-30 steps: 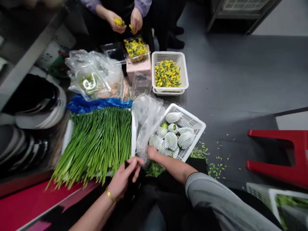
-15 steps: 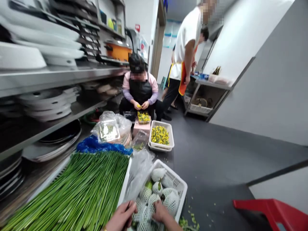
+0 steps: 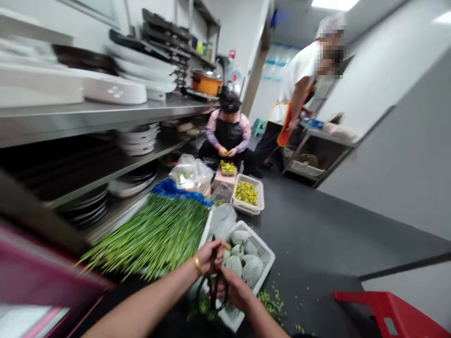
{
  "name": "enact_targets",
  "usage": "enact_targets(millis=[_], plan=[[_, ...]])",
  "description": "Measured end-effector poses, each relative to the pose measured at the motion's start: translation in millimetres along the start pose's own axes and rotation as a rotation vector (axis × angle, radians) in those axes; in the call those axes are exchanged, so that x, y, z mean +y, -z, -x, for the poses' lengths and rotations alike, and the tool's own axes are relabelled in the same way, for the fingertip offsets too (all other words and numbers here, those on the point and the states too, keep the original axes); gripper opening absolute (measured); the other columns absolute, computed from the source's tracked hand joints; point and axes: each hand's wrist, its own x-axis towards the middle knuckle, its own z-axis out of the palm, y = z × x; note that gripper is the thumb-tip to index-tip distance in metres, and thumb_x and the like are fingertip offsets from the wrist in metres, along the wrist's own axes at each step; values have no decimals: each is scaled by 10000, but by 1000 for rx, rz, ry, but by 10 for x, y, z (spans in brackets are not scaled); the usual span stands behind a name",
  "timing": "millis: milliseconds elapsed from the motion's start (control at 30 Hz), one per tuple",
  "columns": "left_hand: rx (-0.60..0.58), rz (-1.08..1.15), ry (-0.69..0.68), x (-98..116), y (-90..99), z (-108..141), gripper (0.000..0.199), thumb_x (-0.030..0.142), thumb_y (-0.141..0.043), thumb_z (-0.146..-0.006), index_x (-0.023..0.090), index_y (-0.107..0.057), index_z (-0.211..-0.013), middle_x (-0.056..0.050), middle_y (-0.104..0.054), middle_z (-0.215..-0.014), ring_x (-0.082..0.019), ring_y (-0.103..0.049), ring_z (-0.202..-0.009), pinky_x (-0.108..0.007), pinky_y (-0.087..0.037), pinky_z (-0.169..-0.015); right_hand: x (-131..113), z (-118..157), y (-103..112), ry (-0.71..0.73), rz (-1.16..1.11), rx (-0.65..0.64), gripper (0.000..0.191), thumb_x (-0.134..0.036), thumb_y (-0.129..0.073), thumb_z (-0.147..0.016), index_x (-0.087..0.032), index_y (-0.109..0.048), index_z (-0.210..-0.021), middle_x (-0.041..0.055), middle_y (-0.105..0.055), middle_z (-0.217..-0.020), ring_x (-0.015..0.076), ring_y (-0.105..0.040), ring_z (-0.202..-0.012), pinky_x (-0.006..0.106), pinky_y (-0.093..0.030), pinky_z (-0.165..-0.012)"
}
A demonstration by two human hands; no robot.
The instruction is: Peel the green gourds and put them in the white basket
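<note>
A pair of black-handled scissors [image 3: 213, 291] is in front of me, its handle loops hanging downward. My left hand [image 3: 211, 256], with a gold bracelet at the wrist, is closed around the scissors' upper part. My right hand [image 3: 230, 285] is closed at the handles, its fingers partly hidden and blurred. Both hands are over the near end of a white plastic basket [image 3: 267, 253]. Several pale round fruits or vegetables in foam net sleeves [image 3: 252, 269] lie in it. Long green stalks [image 3: 165, 234] are heaped to the left of my hands.
A white basket of yellow-flowered greens [image 3: 246, 193] stands farther ahead. Beyond it, a seated person [image 3: 229, 126] handles yellow flowers; another person [image 3: 299, 84] stands at right. Shelves with dishes [image 3: 137, 141] line the left. A red stool [image 3: 391, 310] and green scraps [image 3: 273, 305] are at right.
My right hand has left the netted produce and come to the scissors beside my left hand. The view has shifted, showing more of both forearms and the shelf on the left.
</note>
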Motion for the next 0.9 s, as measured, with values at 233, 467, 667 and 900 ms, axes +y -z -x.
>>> enact_targets(millis=[233,467,667,900], plan=[[-101,-46,44,-71,45,171,446,498,-431,-844,93,-605,-917,-56,-617,-620,-165,-602,-557,-271,-434,-545,-245,270,-280,-156,-151,-52,385,-577,-649,-688,-197,-598,-712,-36,-528,-480,101,-465,-376,216,-362,-374],[-78,-235,-44,-288,55,525,484,524,-692,-640,141,-585,-917,6,-568,-643,-138,-569,-578,-311,-465,-619,-606,195,-281,-41,-12,174,387,-557,-713,-612,-198,-650,-743,-33,-586,-487,113,-464,-352,225,-357,-330],[144,-141,-110,-409,65,650,423,488,-682,-658,144,-560,-872,-35,-609,-714,-177,-611,-652,-352,-496,-636,-669,162,-288,43,66,289,406,-573,-628,-663,-239,-658,-891,18,-696,-726,193,-636,-585,298,-506,-486],[767,-758,-135,585,487,612,330,294,-304,-924,108,-462,-1147,-121,-663,-842,-154,-638,-701,-292,-486,-661,-647,308,495,78,460,467,440,-551,-588,-652,-224,-630,-943,58,-699,-818,240,-667,-748,375,-535,-694]])
